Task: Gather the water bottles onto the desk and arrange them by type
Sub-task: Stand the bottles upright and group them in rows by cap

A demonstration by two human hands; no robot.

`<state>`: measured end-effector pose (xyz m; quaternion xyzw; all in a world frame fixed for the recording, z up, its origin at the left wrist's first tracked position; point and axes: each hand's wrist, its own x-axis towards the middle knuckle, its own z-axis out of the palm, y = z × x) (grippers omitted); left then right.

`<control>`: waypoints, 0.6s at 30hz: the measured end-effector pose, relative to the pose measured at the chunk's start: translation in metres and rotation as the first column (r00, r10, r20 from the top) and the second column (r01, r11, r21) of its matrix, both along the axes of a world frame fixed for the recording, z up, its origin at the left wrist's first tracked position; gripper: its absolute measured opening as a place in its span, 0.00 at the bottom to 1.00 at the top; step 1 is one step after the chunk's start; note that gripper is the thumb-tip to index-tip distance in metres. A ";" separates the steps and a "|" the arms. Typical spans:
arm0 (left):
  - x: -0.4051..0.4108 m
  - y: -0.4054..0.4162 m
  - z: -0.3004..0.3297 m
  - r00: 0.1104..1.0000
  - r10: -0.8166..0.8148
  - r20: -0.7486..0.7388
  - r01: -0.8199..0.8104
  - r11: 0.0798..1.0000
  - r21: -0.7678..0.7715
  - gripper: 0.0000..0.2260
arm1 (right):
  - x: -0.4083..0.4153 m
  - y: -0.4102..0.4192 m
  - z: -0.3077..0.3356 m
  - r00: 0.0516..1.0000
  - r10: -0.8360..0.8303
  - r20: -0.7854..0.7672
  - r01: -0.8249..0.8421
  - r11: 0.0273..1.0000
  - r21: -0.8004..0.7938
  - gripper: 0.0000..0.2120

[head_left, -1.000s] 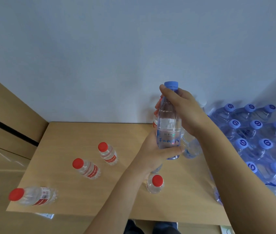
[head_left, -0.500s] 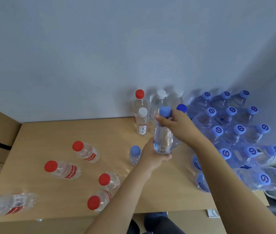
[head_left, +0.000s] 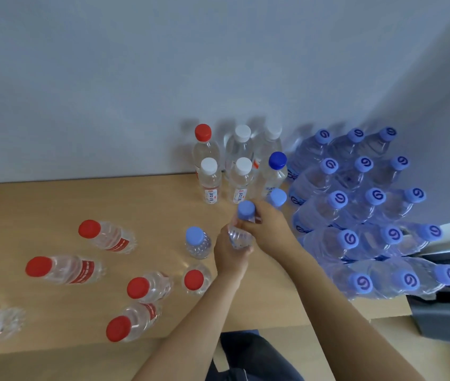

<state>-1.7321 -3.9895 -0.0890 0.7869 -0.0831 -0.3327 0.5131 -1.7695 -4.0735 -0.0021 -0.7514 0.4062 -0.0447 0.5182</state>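
Wood desk [head_left: 53,204] w/ scattered bottles: both hands' fingers grip one blue-cap bottle [head_left: 241,229], left hand [head_left: 230,253] low, right hand [head_left: 269,229] near cap.

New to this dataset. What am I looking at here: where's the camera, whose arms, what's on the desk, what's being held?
There is no robot here. The single picture comes from a wide-angle camera worn on a person's head, looking forward and down, so the two bare arms coming in from the bottom are that person's own.

Both hands hold one light-blue-capped bottle: the left hand grips its body from below and the right hand holds it near the cap.

On the wooden desk, red-capped bottles are scattered at the left, most of them lying on their sides. Against the wall stand white-capped bottles, one red-capped and one dark-blue-capped bottle. A lone blue-capped bottle stands left of the hands. At the right is a large block of blue-capped bottles with a logo on each cap.
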 end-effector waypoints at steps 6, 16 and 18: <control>-0.005 -0.001 -0.019 0.996 0.087 0.026 -0.086 0.996 -0.029 0.15 | -0.003 0.009 -0.012 1.000 -0.007 0.020 0.010 0.993 -0.121 0.07; 0.007 -0.029 -0.006 0.974 0.220 -0.046 -0.225 0.952 -0.207 0.18 | 0.014 0.007 -0.014 0.989 0.038 -0.146 -0.091 0.921 -0.379 0.13; 0.012 -0.033 -0.007 0.967 0.252 -0.026 -0.252 0.946 -0.205 0.26 | 0.019 0.005 -0.014 0.988 0.028 -0.151 -0.090 0.902 -0.422 0.15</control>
